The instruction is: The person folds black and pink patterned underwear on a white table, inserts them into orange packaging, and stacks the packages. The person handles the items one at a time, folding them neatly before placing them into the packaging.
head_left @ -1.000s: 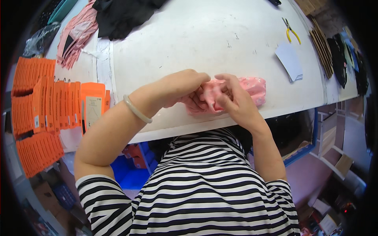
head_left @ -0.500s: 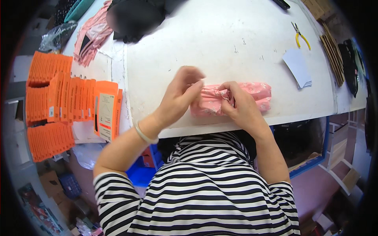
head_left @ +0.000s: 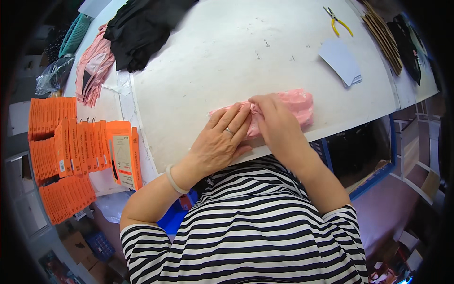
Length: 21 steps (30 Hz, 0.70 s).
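Folded pink cloth [head_left: 299, 107] with pale flecks lies rumpled on the white table [head_left: 198, 61].

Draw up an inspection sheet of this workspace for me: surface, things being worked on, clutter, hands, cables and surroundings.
Surface: white table, with small dark marks.
Job's things: pink cloth, bundled, near the table's front edge.
Clutter: yellow-handled pliers and pale cards at far right; black cloth and pink fabric pile at far left; orange packages in rows at left.
Hands: left hand laid over the cloth's left part, fingers extended; right hand on its middle, fingers bent, exact grip hidden.
Cables: nothing seen.
Surroundings: brown cardboard sheets at right; teal basket at far left; blue bin below the table.
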### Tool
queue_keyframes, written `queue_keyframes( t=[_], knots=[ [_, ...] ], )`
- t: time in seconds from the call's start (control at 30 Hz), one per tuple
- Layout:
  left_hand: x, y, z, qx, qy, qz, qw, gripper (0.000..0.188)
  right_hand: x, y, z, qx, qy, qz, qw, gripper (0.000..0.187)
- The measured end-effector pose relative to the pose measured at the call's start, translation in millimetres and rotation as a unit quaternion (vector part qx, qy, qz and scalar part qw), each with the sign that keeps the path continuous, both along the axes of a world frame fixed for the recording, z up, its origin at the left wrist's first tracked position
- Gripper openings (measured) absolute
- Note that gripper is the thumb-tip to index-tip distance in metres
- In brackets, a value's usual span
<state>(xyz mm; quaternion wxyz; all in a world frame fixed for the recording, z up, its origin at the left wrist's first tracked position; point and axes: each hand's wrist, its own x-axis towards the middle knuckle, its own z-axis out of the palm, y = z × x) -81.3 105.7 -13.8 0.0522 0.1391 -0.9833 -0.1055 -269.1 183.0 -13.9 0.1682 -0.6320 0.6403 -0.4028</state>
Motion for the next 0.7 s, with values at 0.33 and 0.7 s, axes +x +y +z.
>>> queue_keyframes(
  t=[0.33, 0.7],
  knots=[
    [-12, 3, 25, 0.125, 0.047, -0.035, 0.99, 0.051, -4, 66, -8, -0.005, 0.139, 0.127, 0.982, 0.053],
    [-53, -25, 16, 0.356, 0.157, 0.241, 0.889, 0.016, -23, 58, -25, -0.103, 0.181, 0.148, 0.967, 0.04]
  ],
)
